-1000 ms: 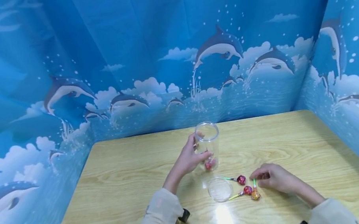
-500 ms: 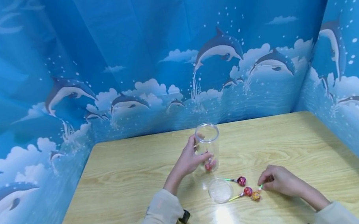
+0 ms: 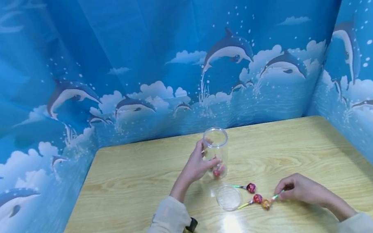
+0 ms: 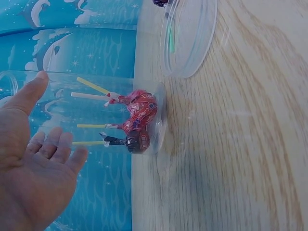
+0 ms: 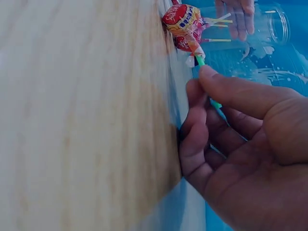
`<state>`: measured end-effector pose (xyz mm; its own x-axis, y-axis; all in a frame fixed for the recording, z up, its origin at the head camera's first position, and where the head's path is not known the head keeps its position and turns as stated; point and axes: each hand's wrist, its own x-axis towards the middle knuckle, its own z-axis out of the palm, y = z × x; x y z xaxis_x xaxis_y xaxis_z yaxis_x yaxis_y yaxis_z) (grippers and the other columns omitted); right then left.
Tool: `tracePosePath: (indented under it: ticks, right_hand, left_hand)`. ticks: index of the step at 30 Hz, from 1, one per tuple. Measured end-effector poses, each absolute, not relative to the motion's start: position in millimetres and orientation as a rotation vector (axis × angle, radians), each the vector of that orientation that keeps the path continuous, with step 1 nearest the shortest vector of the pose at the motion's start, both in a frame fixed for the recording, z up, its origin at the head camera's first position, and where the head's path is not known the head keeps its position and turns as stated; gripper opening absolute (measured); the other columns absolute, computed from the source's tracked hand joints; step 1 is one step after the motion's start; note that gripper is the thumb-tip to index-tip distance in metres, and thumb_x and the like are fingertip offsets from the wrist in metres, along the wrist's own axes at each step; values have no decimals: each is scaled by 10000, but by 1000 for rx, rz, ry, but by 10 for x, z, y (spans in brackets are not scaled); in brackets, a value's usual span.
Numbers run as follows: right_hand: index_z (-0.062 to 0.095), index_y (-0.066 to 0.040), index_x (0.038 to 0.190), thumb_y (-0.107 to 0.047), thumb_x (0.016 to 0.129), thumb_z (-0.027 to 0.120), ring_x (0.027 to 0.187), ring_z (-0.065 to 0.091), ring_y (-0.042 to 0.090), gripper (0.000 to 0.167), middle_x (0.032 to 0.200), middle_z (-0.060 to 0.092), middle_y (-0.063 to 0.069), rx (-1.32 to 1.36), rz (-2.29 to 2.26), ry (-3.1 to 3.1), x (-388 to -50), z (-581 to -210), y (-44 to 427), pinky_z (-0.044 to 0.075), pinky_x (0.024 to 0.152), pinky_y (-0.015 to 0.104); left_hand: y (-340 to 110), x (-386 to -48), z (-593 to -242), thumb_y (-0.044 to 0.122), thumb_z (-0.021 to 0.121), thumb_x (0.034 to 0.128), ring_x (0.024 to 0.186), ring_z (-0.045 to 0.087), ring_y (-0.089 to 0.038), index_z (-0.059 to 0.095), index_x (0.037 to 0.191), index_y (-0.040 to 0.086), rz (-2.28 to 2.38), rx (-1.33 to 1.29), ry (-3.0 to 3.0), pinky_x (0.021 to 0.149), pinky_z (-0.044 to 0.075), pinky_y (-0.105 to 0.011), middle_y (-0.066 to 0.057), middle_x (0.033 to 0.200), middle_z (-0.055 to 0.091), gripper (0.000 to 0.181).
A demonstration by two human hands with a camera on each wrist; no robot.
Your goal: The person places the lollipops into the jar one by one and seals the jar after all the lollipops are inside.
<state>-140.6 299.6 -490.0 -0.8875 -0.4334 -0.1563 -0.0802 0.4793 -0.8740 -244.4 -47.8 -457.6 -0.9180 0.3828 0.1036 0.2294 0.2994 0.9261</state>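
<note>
My left hand (image 3: 195, 167) grips an upright clear plastic jar (image 3: 221, 151), its thumb and fingers round the wall. The jar is uncapped; several wrapped lollipops (image 4: 142, 108) stand heads down at its bottom in the left wrist view. On the right, my right hand (image 3: 303, 190) pinches the green stick of an orange-wrapped lollipop (image 3: 266, 204) between thumb and index finger. That lollipop's head (image 5: 179, 18) points away from the hand, close above or on the table; I cannot tell which. Beside it lie a red lollipop (image 3: 257, 198) with a yellow stick and a dark red lollipop (image 3: 251, 188).
A round clear lid (image 3: 229, 198) lies on the wooden table (image 3: 136, 171) in front of the jar, close to the loose lollipops' sticks. A blue dolphin-print curtain (image 3: 146, 57) rises behind the table and along its sides.
My right hand has taken hold of the orange lollipop's green stick and moved right and nearer to me, swinging the stick rightward. The left hand and jar have stayed put.
</note>
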Motion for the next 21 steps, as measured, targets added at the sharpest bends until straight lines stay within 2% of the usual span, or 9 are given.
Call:
tracePosePath:
  ticks: [5,11,17,21]
  right_hand:
    - [753,10,1027,-100,925,747,807,590,111,150,954,703,69,-338,-1432,2326,-1387,-4928,3045,514,678,224]
    - [710,102,1066,-98,953,717,762,616,129,230,873,686,40,-327,-1554,2228,-1352,-4912,3092,538,657,244]
    - [699,98,1106,-110,967,708,782,636,134,250,886,696,42,-232,-1651,2136,-1319,-4882,3112,571,705,253]
    - [710,74,1123,-80,997,663,792,645,117,205,901,706,32,-202,-1774,2061,-1307,-4847,3105,587,720,249]
  left_hand:
    - [-474,-2441,-4570,121,810,900,1462,380,-398,396,1477,34,1692,576,2414,1208,342,-528,-225,1544,431,716]
    - [-475,-2433,-4561,111,816,890,1461,382,-401,403,1479,38,1692,566,2409,1211,342,-517,-211,1548,435,723]
    - [-476,-2433,-4570,111,812,895,1462,379,-400,406,1474,40,1690,573,2412,1211,341,-520,-207,1546,436,711]
    - [-476,-2438,-4573,108,809,897,1461,386,-378,405,1471,38,1684,580,2421,1209,346,-514,-211,1543,437,705]
